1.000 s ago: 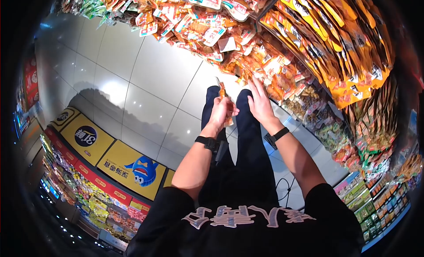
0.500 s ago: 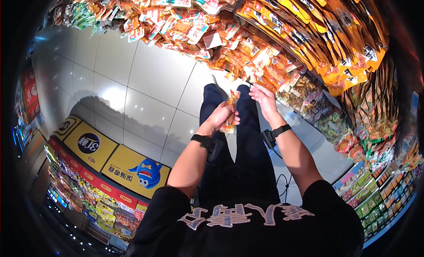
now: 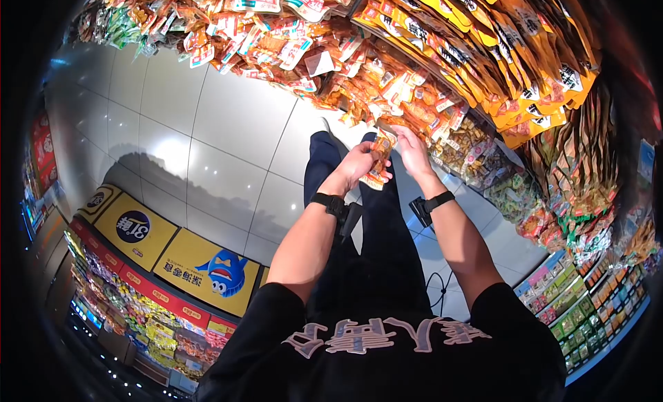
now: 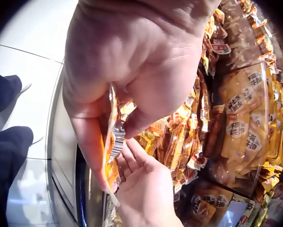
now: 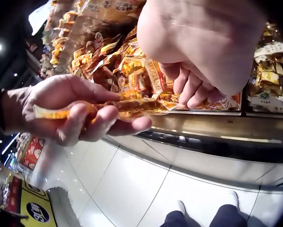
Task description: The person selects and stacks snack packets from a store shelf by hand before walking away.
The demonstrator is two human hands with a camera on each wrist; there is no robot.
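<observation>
My left hand (image 3: 356,165) grips a small see-through snack packet (image 3: 381,152) with orange-brown contents, held upright above the thighs. In the right wrist view, the left thumb and fingers lie along both sides of the packet (image 5: 139,108). A barcode shows on its side in the left wrist view. My right hand (image 3: 416,157) is at the packet's far end, its fingertips right by the edge. Seen from the left wrist, the right palm (image 4: 148,189) is turned up and its fingers are loosely extended behind the packet. The right thumb is hidden in the right wrist view.
A bin heaped with similar orange packets (image 3: 400,91) lies just beyond the hands. Yellow-orange bags (image 3: 456,50) stand in rows at the right. Tiled floor (image 3: 228,119) spreads to the left, with a yellow-panelled display (image 3: 207,267) behind. A cable (image 3: 436,291) hangs near the right leg.
The left hand has carried the packet to the right and tilted it toward the right hand. The right hand has come in to the packet's far end. The head view has shifted slightly.
</observation>
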